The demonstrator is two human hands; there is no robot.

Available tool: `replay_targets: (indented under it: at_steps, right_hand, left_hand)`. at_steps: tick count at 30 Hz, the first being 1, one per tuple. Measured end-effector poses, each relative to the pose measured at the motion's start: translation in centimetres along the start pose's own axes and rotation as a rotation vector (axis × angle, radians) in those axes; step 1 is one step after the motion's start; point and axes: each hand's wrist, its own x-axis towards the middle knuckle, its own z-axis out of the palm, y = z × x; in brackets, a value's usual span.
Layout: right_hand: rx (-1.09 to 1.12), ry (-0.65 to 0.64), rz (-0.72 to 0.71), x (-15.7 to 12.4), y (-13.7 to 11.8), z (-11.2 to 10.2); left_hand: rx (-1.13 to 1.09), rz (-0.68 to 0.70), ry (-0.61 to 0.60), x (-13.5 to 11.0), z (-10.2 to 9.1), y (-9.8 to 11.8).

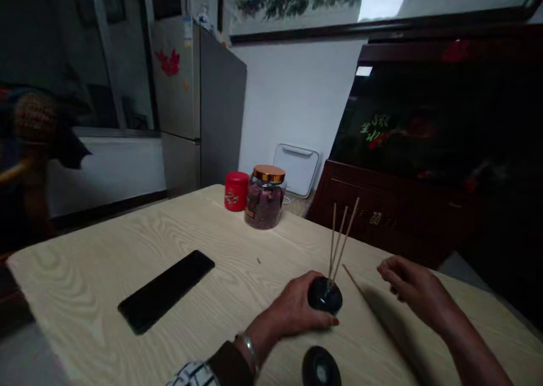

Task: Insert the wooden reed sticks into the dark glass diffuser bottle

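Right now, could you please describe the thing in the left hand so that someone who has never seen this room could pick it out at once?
On the pale wood-grain table, look past the black phone to the near edge. There, the left hand grips a small round black bottle. Unlike the flat round dark piece just below it, it has three thin sticks rising from its top.

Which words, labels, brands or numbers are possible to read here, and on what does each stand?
Nothing is readable.
Red tin: gold print, too small.
Glass jar: side label, too blurred.
Refrigerator: white sticker, too small.
Dark glass panel: pale characters, too blurred.
Wooden cabinet: gold mark, too blurred.
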Motion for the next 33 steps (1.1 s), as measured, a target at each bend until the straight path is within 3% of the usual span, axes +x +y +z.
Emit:
replay_targets:
  at_steps: [5, 12, 28, 33]
  right_hand:
    - [-0.259, -0.125, 0.088, 0.4, 3.6, 2.5]
    - [-0.338, -0.189, 0.166, 0.4, 5.4, 5.1]
    - [-0.289, -0.121, 0.188, 0.2, 3.4, 4.6]
    - [-0.124, -0.057, 0.143, 0.3, 2.7, 2.6]
  left_hand:
    - [-0.024, -0.012, -0.014, -0.1, -0.2, 0.0]
    - [-0.011, -0.012, -0.014, 0.0, -0.3, 0.2]
    - [-0.018, -0.016, -0.009, -0.1, -0.2, 0.4]
    - [-0.042, -0.016, -0.01, 0.0, -0.1, 0.4]
